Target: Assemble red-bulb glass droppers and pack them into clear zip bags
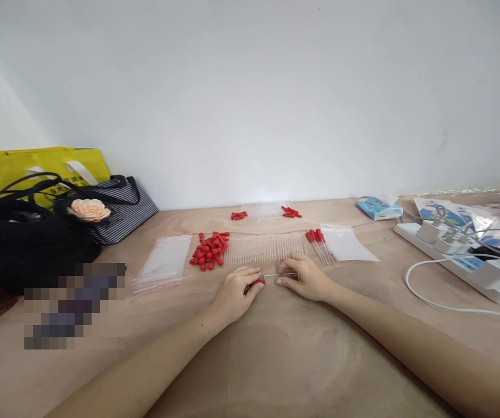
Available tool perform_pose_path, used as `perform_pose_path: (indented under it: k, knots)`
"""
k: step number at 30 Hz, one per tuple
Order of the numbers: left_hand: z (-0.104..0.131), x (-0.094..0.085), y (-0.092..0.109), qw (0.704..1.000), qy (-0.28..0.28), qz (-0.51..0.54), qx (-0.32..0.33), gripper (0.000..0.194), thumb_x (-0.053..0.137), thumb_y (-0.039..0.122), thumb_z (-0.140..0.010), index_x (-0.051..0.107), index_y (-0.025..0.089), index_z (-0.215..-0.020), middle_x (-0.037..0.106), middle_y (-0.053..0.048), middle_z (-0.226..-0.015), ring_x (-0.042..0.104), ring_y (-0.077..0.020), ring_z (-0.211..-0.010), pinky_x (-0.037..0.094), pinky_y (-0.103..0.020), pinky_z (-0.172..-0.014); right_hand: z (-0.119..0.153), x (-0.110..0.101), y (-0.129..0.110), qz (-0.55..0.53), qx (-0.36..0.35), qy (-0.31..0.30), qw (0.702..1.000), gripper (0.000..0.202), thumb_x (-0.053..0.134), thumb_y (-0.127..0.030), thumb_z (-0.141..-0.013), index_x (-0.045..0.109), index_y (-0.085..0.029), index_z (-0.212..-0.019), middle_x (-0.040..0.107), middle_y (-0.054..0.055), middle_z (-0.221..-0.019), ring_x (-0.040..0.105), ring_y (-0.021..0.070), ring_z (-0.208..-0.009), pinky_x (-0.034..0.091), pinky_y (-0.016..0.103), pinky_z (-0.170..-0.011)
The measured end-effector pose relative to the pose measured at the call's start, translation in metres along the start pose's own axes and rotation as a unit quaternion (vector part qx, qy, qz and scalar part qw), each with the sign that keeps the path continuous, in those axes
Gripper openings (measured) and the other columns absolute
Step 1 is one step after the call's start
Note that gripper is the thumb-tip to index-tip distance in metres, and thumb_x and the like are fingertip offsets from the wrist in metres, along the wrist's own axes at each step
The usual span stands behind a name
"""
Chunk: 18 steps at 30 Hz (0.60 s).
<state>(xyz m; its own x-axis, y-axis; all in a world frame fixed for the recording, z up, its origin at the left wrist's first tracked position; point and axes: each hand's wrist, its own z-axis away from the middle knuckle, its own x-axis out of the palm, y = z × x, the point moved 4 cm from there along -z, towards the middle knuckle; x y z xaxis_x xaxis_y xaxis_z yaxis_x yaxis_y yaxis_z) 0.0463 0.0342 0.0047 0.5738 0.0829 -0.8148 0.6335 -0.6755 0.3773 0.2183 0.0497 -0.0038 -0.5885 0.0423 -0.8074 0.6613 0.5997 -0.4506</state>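
Observation:
My left hand [240, 292] pinches a red rubber bulb [257, 283] at the front of the table. Facing it, my right hand [301, 277] is closed on a thin glass dropper tube [271, 276], whose end meets or nearly meets the bulb; I cannot tell which. Behind my hands lies a row of clear glass tubes [263, 248], side by side. Left of the row is a heap of loose red bulbs [209, 249]. To its right, several droppers with red bulbs fitted [318, 241] lie together.
Clear zip bags [163, 261] lie left of the bulbs, and more zip bags [346, 242] lie right. Further back are small red bulb piles [291, 212]. A tissue pack [378, 209] and a cabled power strip [463, 255] sit right; a striped bag [119, 212] stands left.

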Motion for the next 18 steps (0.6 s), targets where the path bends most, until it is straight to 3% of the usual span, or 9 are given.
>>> perform_pose_path:
  k: [5, 10, 18]
  knots:
    - [0.001, 0.002, 0.001, 1.000, -0.016, -0.014, 0.011, 0.022, 0.046, 0.021, -0.084, 0.064, 0.016, -0.095, 0.064, -0.008, -0.105, 0.055, -0.0202, -0.104, 0.043, -0.039, -0.090, 0.001, 0.006, -0.003, 0.021, 0.014, 0.017, 1.000, 0.008, 0.054, -0.024, -0.078, 0.056, -0.017, -0.075, 0.053, 0.004, -0.081, 0.052, 0.0136, -0.077, 0.039, 0.026, -0.070]
    - [0.005, 0.000, 0.001, 0.995, 0.025, -0.087, 0.036, 0.021, 0.044, 0.023, -0.086, 0.063, 0.018, -0.093, 0.057, -0.009, -0.116, 0.042, -0.0243, -0.118, 0.028, -0.050, -0.099, 0.005, 0.004, -0.009, 0.115, 0.019, 0.030, 0.993, 0.015, 0.048, -0.029, -0.083, 0.055, -0.018, -0.076, 0.057, 0.003, -0.081, 0.051, 0.0163, -0.080, 0.031, 0.031, -0.070]
    - [0.004, -0.001, 0.002, 0.996, 0.017, -0.083, 0.033, 0.020, 0.045, 0.023, -0.085, 0.063, 0.017, -0.089, 0.058, -0.010, -0.115, 0.042, -0.0246, -0.118, 0.033, -0.048, -0.097, 0.009, -0.001, -0.016, 0.070, -0.039, -0.009, 0.997, 0.021, 0.051, -0.041, -0.080, 0.054, -0.021, -0.083, 0.057, 0.002, -0.085, 0.049, 0.0148, -0.082, 0.030, 0.028, -0.070]
